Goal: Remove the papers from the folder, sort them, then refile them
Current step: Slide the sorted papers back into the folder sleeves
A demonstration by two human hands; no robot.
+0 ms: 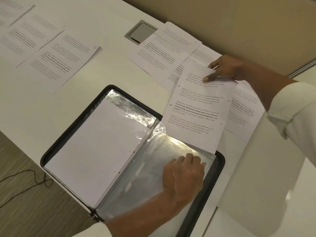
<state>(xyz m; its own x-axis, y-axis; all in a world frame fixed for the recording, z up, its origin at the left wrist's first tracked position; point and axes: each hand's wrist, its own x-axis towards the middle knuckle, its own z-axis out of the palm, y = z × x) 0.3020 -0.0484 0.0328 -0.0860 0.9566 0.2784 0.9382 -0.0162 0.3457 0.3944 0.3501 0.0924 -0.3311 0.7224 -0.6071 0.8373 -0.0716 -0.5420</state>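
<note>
An open black zip folder [71,129] lies on the white table. Its left side holds a blank-faced white sheet [95,144] in a shiny sleeve. My left hand [183,176] grips the edge of the empty clear plastic sleeve [150,178] on the right side. My right hand [225,69] pinches the top of a printed sheet [196,108], thumb on its face. The sheet's lower edge hangs over the right sleeve.
Several printed sheets [51,48] lie spread at the back left, and an overlapping pile of printed sheets [164,48] lies beneath my right hand. A grey cable hatch [141,32] sits in the table. A black cord [34,178] trails on the floor at left.
</note>
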